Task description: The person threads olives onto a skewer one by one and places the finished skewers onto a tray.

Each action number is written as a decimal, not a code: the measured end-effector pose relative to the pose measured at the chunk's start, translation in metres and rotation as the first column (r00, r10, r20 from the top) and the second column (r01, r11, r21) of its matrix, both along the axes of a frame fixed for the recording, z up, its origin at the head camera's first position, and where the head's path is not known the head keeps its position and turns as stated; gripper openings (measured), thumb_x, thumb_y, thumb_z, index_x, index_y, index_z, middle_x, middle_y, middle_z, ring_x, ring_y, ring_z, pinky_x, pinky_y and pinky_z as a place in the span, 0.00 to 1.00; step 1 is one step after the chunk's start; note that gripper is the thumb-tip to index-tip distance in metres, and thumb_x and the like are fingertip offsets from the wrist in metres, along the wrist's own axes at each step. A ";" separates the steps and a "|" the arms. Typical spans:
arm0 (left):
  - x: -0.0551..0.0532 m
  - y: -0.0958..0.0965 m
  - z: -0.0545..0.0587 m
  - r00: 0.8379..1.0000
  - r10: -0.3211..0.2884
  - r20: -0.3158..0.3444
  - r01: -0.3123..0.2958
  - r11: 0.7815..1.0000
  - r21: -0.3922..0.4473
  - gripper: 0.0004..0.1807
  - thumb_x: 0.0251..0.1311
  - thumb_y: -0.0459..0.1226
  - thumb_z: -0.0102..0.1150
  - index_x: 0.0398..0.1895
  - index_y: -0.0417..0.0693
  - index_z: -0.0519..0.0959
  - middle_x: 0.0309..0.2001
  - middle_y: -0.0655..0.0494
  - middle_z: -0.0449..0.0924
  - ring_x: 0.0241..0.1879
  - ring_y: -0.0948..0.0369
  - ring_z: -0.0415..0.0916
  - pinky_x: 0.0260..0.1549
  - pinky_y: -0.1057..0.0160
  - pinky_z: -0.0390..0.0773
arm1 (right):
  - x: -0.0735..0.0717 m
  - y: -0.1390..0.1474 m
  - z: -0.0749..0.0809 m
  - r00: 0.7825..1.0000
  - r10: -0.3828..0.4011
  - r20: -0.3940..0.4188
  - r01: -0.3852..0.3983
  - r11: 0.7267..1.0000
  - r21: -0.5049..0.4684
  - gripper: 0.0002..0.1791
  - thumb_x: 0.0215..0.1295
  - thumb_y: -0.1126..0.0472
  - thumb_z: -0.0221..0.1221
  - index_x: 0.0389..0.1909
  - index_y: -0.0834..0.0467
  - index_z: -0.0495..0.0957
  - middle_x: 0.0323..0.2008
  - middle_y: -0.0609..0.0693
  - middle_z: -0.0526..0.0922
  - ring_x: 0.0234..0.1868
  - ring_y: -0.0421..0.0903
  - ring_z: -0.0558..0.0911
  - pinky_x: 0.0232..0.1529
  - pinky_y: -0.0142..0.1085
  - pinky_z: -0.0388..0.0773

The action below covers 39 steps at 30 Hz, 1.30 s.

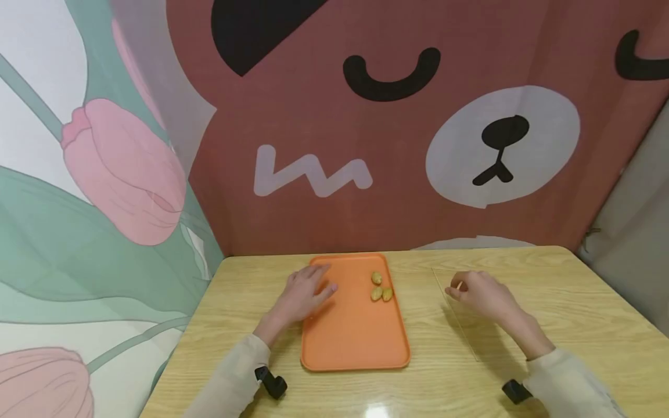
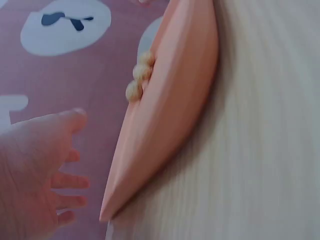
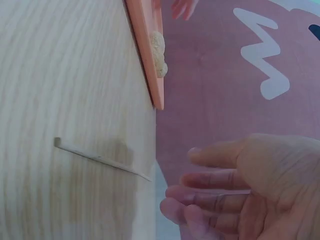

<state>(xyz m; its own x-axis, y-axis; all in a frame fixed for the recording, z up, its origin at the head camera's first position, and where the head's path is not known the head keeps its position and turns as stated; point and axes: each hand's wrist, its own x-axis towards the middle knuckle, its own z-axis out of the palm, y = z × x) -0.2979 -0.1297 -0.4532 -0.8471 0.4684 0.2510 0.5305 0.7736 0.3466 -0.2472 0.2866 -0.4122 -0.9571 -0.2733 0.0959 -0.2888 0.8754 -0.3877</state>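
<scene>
My left hand (image 1: 303, 293) hovers over the left edge of an orange tray (image 1: 350, 342), fingers spread and relaxed, nothing in it. Three small yellowish-brown lumps (image 1: 377, 294) sit together near the tray's right rim; in the left wrist view the round lumps (image 2: 141, 72) rise above the tray's edge. A thin wooden skewer (image 1: 462, 334) lies on the table to the right of the tray. Close beside its far part is my right hand (image 1: 481, 295), loosely curled. In the right wrist view the skewer (image 3: 100, 159) lies apart from the fingers, which hold nothing.
The light wood-grain table (image 1: 575, 313) carries the tray and skewer. A cloth with a brown bear print (image 1: 397, 145) hangs behind its far edge, and a tulip-print cloth (image 1: 125, 174) hangs on the left. Black wrist cameras (image 1: 270, 383) are strapped at both sleeves.
</scene>
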 end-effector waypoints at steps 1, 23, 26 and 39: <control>0.002 0.003 0.002 1.000 -0.019 -0.005 0.019 1.000 0.017 0.33 0.76 0.54 0.51 0.77 0.49 0.65 0.71 0.45 0.68 0.70 0.43 0.62 0.66 0.37 0.58 | 0.001 0.000 -0.001 1.000 -0.005 0.021 0.005 1.000 -0.005 0.10 0.70 0.57 0.65 0.39 0.61 0.85 0.28 0.47 0.83 0.27 0.45 0.79 0.24 0.42 0.76; 0.022 0.029 0.011 0.990 -0.106 0.095 0.081 0.968 0.238 0.17 0.76 0.41 0.56 0.59 0.42 0.82 0.54 0.51 0.83 0.49 0.58 0.80 0.49 0.55 0.81 | 0.017 0.002 -0.026 0.955 0.055 0.291 -0.009 0.987 -0.159 0.21 0.65 0.68 0.64 0.10 0.61 0.77 0.08 0.52 0.75 0.07 0.46 0.73 0.19 0.40 0.77; 0.023 0.034 0.010 0.987 -0.130 0.091 0.102 0.959 0.264 0.16 0.75 0.38 0.57 0.59 0.41 0.82 0.53 0.51 0.83 0.47 0.59 0.80 0.48 0.54 0.81 | 0.016 -0.001 -0.023 0.955 0.058 0.292 -0.012 0.988 -0.157 0.21 0.65 0.70 0.62 0.10 0.61 0.77 0.08 0.51 0.75 0.07 0.47 0.74 0.19 0.40 0.78; 0.012 0.068 0.016 0.989 -0.106 0.103 0.090 0.984 0.155 0.17 0.76 0.40 0.56 0.61 0.45 0.81 0.45 0.59 0.84 0.42 0.64 0.80 0.41 0.62 0.81 | 0.009 -0.009 0.006 0.965 0.030 0.261 0.007 0.990 -0.142 0.15 0.73 0.66 0.57 0.23 0.62 0.79 0.12 0.52 0.76 0.12 0.46 0.72 0.20 0.38 0.68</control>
